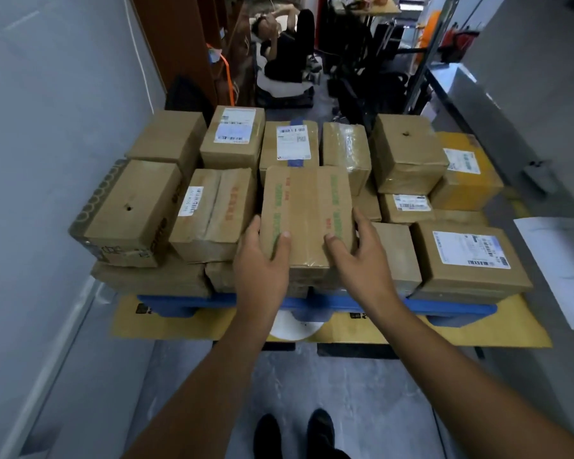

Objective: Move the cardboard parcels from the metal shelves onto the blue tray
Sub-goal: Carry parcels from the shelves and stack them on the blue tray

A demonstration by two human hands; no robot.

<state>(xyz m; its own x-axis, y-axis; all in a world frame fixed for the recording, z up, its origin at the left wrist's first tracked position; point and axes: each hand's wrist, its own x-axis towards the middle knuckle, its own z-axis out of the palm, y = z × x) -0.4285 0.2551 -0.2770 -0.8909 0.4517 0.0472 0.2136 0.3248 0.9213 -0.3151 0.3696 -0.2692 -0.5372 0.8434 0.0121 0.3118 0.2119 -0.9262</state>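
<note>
A brown cardboard parcel (307, 207) with green and red print lies on top of the stacked parcels in the middle of the pile. My left hand (262, 260) grips its near left corner, thumb on top. My right hand (362, 256) grips its near right corner, thumb on top and fingers along the side. The pile of several taped parcels covers the blue tray (451, 308), of which only the front rim shows. The metal shelves (478, 94) stand at the back right.
The tray sits on a yellow flattened carton (497, 332) on the grey floor. A grey wall (47, 160) runs along the left. A white sheet (560, 266) lies at the right. A person (285, 48) sits beyond the pile. My shoes (292, 432) are below.
</note>
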